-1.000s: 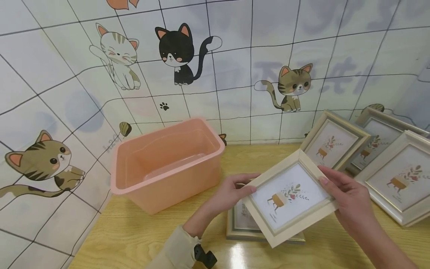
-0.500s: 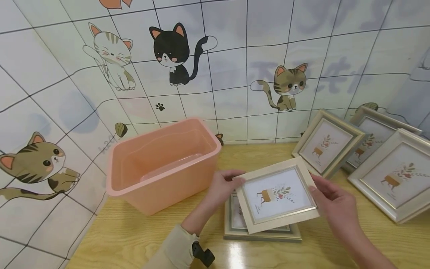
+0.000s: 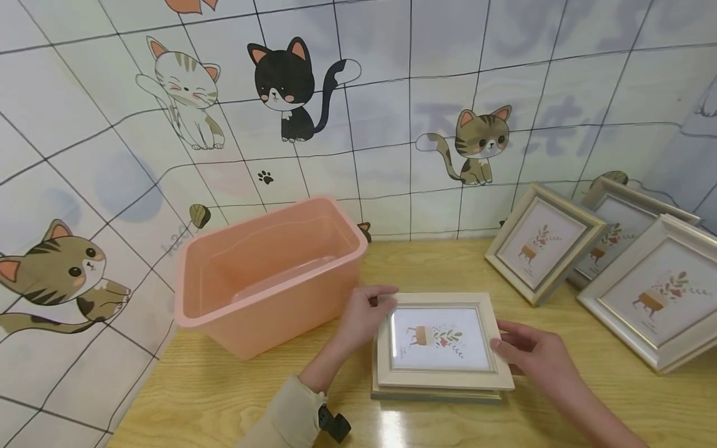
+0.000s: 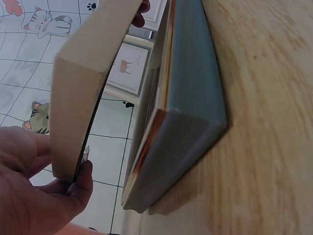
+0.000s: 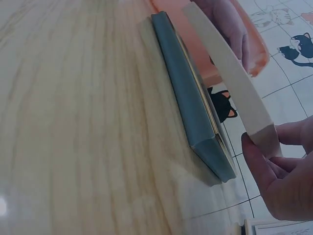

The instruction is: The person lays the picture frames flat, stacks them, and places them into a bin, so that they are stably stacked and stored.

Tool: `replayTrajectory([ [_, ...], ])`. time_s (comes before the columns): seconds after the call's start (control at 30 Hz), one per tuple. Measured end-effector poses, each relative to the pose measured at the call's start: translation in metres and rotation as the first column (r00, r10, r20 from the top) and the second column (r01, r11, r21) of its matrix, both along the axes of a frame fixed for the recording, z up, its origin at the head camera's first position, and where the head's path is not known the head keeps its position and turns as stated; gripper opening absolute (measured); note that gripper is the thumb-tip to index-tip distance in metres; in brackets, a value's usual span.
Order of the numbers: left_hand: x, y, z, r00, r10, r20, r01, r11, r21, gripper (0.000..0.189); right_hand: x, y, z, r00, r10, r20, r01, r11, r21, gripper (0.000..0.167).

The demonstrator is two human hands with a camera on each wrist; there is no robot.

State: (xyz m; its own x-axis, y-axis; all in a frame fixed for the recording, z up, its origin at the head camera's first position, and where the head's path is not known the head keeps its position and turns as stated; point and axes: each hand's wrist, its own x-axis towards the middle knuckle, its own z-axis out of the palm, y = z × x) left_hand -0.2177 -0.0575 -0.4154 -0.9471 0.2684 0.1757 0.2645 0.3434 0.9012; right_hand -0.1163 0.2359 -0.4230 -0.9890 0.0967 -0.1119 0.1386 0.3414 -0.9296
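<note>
Left hand [image 3: 363, 318] and right hand [image 3: 539, 354] are pinching the cream frame [image 3: 439, 341] over the grey-blue frame [image 3: 437, 396].

In the head view, both frames are appearing well inside the left edge of the table [image 3: 224, 395], right of the pink box [image 3: 288, 320]. In the left wrist view, a gap is separating them; in the right wrist view, likewise. The step seems to be stacking; the next move is probably calling for level lowering.
</note>
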Motion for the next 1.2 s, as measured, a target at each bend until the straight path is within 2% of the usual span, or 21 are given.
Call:
replayTrajectory([
  [0.23, -0.003, -0.005, -0.008, 0.999, -0.020, -0.049, 0.017, 0.998, -0.053, 0.020, 0.000, -0.004, -0.004, 0.999, 0.038, 0.020, -0.037, 0.998, -0.040, 0.055],
  [0.47, -0.004, -0.009, -0.016, 0.999, -0.023, -0.032, 0.019, 0.993, -0.119, 0.018, -0.001, -0.007, -0.008, 0.997, 0.076, 0.025, -0.076, 0.997, 0.010, 0.056],
  [0.6, -0.005, -0.009, -0.021, 0.999, -0.030, -0.026, 0.026, 0.988, -0.150, 0.017, 0.000, -0.007, -0.009, 0.994, 0.100, 0.036, -0.100, 0.995, 0.007, 0.057],
  [0.67, -0.006, -0.009, -0.023, 0.999, -0.030, -0.024, 0.026, 0.989, -0.148, 0.017, 0.000, -0.006, -0.010, 0.994, 0.104, 0.030, -0.105, 0.994, 0.023, 0.058],
  [0.87, -0.007, -0.009, -0.025, 0.999, -0.043, -0.017, 0.041, 0.992, -0.121, 0.017, 0.002, -0.006, -0.010, 0.995, 0.095, -0.008, -0.092, 0.982, 0.163, 0.057],
  [1.07, -0.006, -0.010, -0.027, 0.999, -0.040, 0.005, 0.040, 0.995, -0.095, 0.019, 0.004, -0.008, -0.015, 0.991, 0.123, -0.045, -0.115, 0.983, 0.144, 0.055],
  [1.2, -0.007, -0.009, -0.030, 0.999, -0.034, 0.031, 0.036, 0.997, -0.069, 0.019, 0.004, -0.008, -0.016, 0.991, 0.122, -0.048, -0.112, 0.978, 0.176, 0.054],
])
